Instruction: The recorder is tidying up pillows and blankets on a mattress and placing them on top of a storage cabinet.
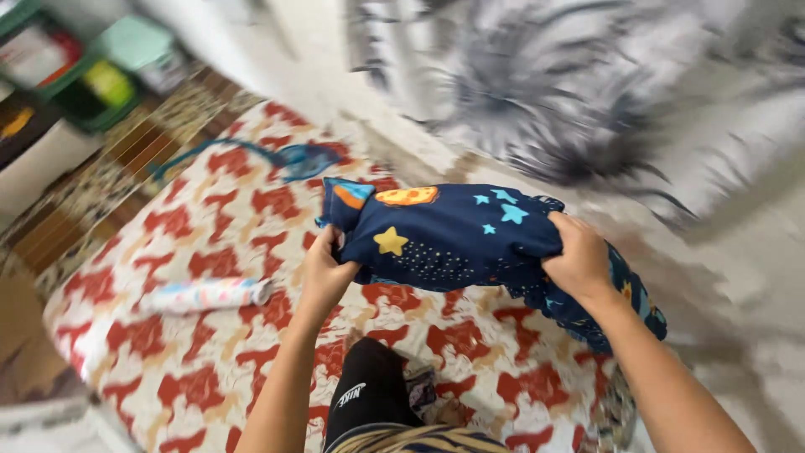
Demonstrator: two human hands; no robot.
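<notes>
Both hands grip a dark blue space-print garment (453, 235) above the red-and-cream patterned mattress (210, 335), left hand (329, 270) curled closed on its left end, right hand (579, 260) clenched on its right, while a rolled pale cloth (205, 295) lies left of the left fingers and blurred green bins (101, 92) hold unclear items.

Between your fingers (323, 268) is a soft, matt, dark blue cloth (453, 239) with printed stars and planets. It looks smooth and a bit crumpled where you grip it. Under your fingers the bed (210, 335) has a matt red and cream cloth cover. Left of your fingers lies a smooth, slightly shiny roll (205, 295).
</notes>
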